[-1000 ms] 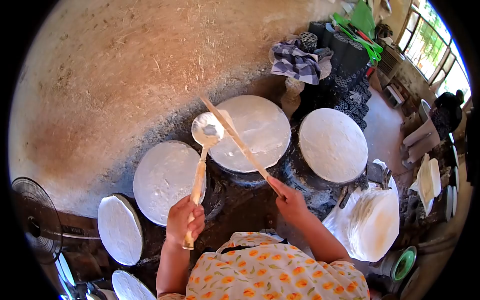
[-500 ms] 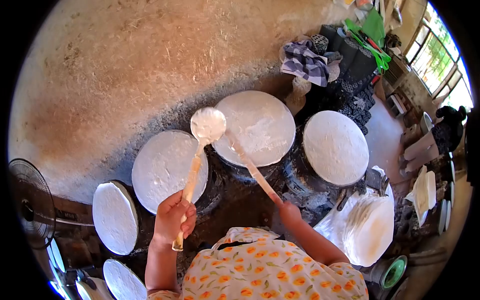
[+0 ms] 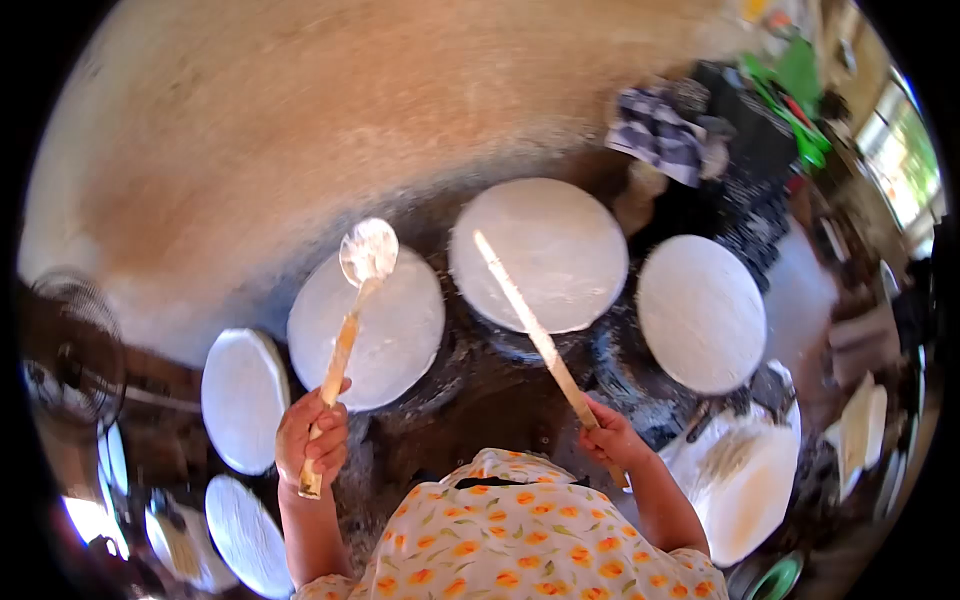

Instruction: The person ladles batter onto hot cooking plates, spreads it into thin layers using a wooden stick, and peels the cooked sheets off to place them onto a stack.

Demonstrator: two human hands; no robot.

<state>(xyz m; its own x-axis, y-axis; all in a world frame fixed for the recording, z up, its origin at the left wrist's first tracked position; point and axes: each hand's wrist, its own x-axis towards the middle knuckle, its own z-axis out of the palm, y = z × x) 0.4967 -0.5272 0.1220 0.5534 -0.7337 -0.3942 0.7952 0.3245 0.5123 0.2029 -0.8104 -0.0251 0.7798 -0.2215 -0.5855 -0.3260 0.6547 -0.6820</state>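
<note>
My left hand is closed around the handle of a ladle. Its round bowl is coated in white and sits over a round white surface at the left. A long, flat wooden stick is gripped in my right hand. The stick's far end lies over the middle round white surface, and I cannot tell whether it touches. Another white round stands to the right, on a dark drum-like base. Some motion blur softens the picture.
More white discs are at the left, near a fan. A stack of thin white sheets stands by my right elbow. Dark cylinders and a checked cloth are against the brown wall at the back right.
The ladle has shifted left, away from the stick. The stick's tip has swung right and away from the ladle, over the middle round. The whole view has shifted slightly.
</note>
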